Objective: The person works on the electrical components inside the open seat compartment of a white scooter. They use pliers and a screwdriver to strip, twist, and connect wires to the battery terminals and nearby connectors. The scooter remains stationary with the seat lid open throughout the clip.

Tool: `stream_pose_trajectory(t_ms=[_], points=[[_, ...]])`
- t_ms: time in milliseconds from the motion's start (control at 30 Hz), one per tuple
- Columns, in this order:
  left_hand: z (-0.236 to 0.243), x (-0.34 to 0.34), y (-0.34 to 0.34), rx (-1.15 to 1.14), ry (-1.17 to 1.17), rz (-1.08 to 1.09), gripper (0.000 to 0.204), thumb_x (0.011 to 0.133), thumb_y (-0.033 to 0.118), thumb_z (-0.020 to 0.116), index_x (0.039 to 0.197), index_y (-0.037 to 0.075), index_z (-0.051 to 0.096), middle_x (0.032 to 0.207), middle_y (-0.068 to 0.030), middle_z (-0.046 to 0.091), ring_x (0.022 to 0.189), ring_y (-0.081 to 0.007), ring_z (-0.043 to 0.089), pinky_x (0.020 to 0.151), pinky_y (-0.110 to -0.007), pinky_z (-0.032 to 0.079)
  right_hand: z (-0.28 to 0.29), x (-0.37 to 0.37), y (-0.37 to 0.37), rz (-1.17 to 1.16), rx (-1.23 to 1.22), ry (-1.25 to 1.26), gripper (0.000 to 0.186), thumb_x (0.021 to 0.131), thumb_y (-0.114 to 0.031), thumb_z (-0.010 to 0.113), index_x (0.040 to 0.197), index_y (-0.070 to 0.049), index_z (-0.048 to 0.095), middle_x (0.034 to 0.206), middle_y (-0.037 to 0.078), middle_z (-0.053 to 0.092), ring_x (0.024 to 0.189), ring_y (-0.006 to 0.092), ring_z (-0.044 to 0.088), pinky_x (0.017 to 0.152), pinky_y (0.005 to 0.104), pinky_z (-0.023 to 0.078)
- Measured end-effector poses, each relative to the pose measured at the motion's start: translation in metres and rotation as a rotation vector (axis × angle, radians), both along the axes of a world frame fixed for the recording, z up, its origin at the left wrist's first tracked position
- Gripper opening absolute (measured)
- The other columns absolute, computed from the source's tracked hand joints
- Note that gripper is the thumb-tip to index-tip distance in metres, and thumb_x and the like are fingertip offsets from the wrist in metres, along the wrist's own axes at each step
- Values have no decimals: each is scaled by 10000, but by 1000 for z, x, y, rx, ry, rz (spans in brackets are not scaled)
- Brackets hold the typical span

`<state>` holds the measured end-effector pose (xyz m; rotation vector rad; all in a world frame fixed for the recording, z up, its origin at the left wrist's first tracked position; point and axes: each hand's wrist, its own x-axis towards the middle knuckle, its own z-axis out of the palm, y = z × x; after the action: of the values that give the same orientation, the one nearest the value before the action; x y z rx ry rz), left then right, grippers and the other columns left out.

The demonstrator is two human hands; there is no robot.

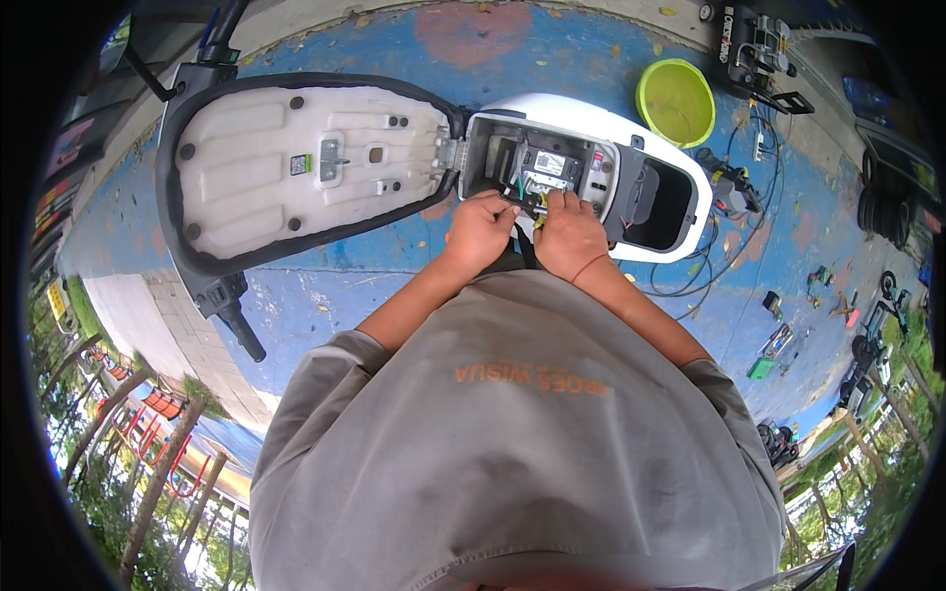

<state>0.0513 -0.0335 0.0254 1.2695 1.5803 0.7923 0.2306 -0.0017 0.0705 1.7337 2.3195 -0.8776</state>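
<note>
A white scooter body (552, 104) stands before me with its seat (246, 163) tipped open to the left, pale underside up. Both of my hands work at the near edge of the open bay under the seat. My left hand (481, 234) pinches a small black part with thin wires (530, 203); its exact kind is too small to tell. My right hand (572, 236) has its fingers curled at the other end of that part, beside a bit of yellow. Behind the fingers, a silvery labelled box (549, 164) sits in the bay. My right fingertips are partly hidden.
A yellow-green basin (675, 103) stands on the blue painted floor beyond the scooter. An air compressor (754, 49) is at the far right, with black cables (769, 202) trailing below it. Tools (774, 350) lie at the right. The handlebar grip (239, 330) juts out at left.
</note>
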Motion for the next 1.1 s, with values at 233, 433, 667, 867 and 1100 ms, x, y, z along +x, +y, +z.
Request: stream_pose_trajectory(t_ms=[233,433,667,867,1100], points=[[16,2,3,186,209,-38,62,877,53,710,829,15,722,780,-144,640,741,-381,643,658,-478,510,2,-9,8,-58,-255,-45,331,879,-224,665,1080,38,654,969,237,748,936,396,743,848,498,589],[21,-1,7,203,207,-49,51,891,52,699,905,20,737,806,-139,662,759,-379,655,658,-471,513,-24,7,22,-331,-844,353,271,867,-218,656,954,35,698,889,176,753,687,301,738,649,430,611],[18,-10,4,79,49,-57,65,932,56,712,951,3,744,833,-134,692,772,-333,667,698,-397,509,-31,22,33,-515,-1366,623,281,882,-219,658,1041,3,721,882,131,744,522,134,559,534,309,530],[2,-18,-1,13,-104,-75,83,966,55,695,956,-19,732,847,-128,704,797,-275,673,737,-365,505,-41,28,32,-514,-1519,694,293,908,-222,621,1095,-21,723,926,117,747,589,103,580,559,263,509],[5,-13,2,-48,-134,-52,170,1030,118,646,1021,-20,744,913,-113,721,830,-198,649,781,-332,499,-34,10,9,-132,-543,224,421,914,-190,589,1285,9,617,1234,238,682,1090,381,667,917,465,548]])
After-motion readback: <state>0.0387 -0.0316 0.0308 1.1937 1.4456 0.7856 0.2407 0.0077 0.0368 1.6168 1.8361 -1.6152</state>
